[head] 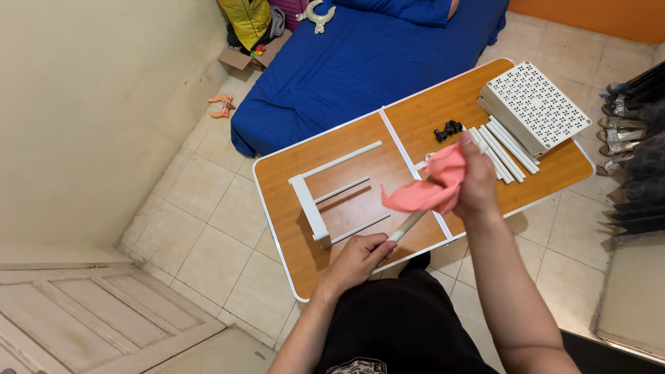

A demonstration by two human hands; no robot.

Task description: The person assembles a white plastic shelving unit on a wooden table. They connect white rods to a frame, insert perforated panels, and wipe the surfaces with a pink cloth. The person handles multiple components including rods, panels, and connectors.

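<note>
Left hand (359, 257) is clenched around the near end of a white tube (409, 225), holding it slanted up and away over the front edge of the surface (291, 208). Right hand (476, 176) grips a pink cloth (433, 185), bunched around the upper part of the tube, so the far end of the tube is hidden under the fabric. Judging by this, the step in hand is wiping the tube down along its length, with the cloth near the far end.

On the surface to the left of the hands lies a white frame piece (315, 208) with three rods sticking out of one bar. Farther back on the right half, a row of more white tubes (506, 149) lies side by side, just beside a stack of white perforated panels (533, 104). A few small black connectors (448, 129) sit near the tubes. Beyond the surface is a blue bed (360, 62).

A next move would likely call for drawing the cloth back along the tube toward the left hand while that hand keeps a firm hold, and perhaps turning the tube so the unwiped side meets the cloth.
</note>
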